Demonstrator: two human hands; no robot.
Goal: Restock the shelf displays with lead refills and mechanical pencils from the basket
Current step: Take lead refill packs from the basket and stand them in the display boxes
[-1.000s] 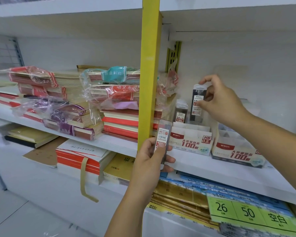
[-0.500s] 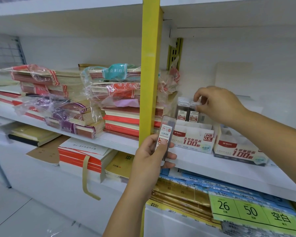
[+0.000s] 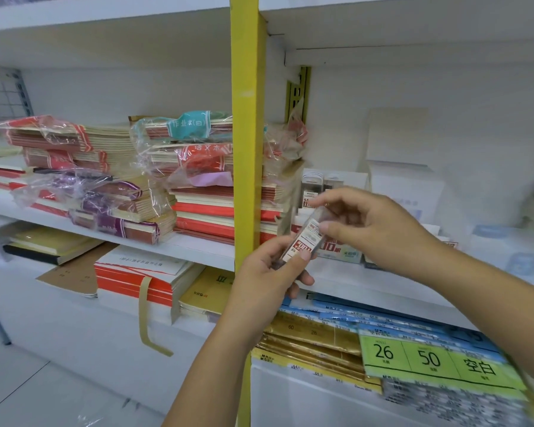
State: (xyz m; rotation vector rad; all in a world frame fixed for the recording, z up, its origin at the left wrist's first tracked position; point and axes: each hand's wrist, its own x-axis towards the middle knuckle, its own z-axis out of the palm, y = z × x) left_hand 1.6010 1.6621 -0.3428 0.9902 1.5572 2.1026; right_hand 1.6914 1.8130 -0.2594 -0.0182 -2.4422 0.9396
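Note:
My left hand [image 3: 269, 269] grips the lower end of a clear lead refill case [image 3: 304, 240] with a red and white label, tilted up to the right. My right hand [image 3: 373, 224] pinches the upper end of that same case with thumb and fingers. Behind my hands, two lead refill cases [image 3: 316, 186] stand upright in a white display box [image 3: 342, 252] on the middle shelf [image 3: 198, 245]. A second white display box lies behind my right wrist, mostly hidden. No basket or mechanical pencils are in view.
A yellow upright post [image 3: 247, 149] splits the shelving just left of my hands. Plastic-wrapped notebook stacks [image 3: 121, 180] fill the middle shelf to the left. Below lie red-banded paper packs [image 3: 139, 275], gold and blue packs [image 3: 315, 334] and a green label sheet [image 3: 429, 359].
My right hand let go of the case it set into the display box and came down to my left hand, where it now pinches the top of the case held there.

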